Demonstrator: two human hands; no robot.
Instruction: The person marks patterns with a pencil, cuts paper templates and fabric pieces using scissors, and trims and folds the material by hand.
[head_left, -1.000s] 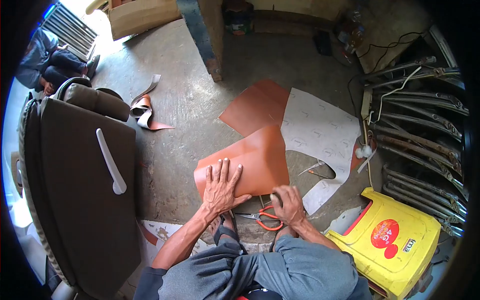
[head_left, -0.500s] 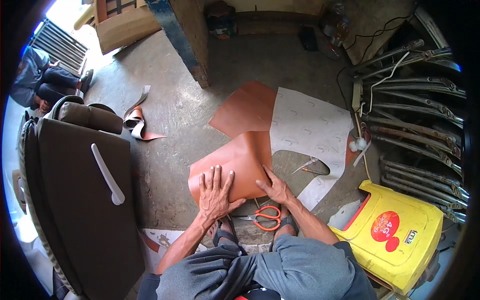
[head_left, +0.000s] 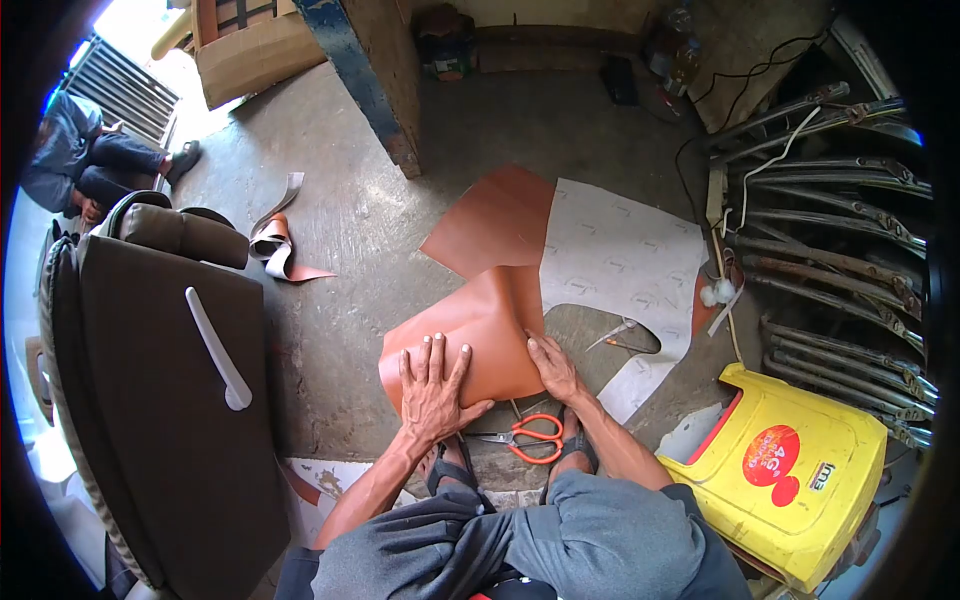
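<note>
A sheet of orange-brown leatherette lies on the floor in front of my feet, raised in a soft fold toward its right side. My left hand rests flat on it with the fingers spread. At the sheet's right edge, my right hand has its fingers close together on the material; the thumb is hard to make out. Just below, between my feet, are scissors with orange handles. Beyond lie another brown piece and a white-backed piece with a curved cutout, where a pen-like tool shows.
A dark upholstered seat part with a pale lever stands at left. Curled offcuts lie behind it. At right are a yellow plastic stool and stacked metal frames. A post rises ahead; another person sits far left.
My right hand has shifted its hold at the sheet's right edge, and its thumb no longer lies out over the surface. My left hand stays pressed on the leatherette.
</note>
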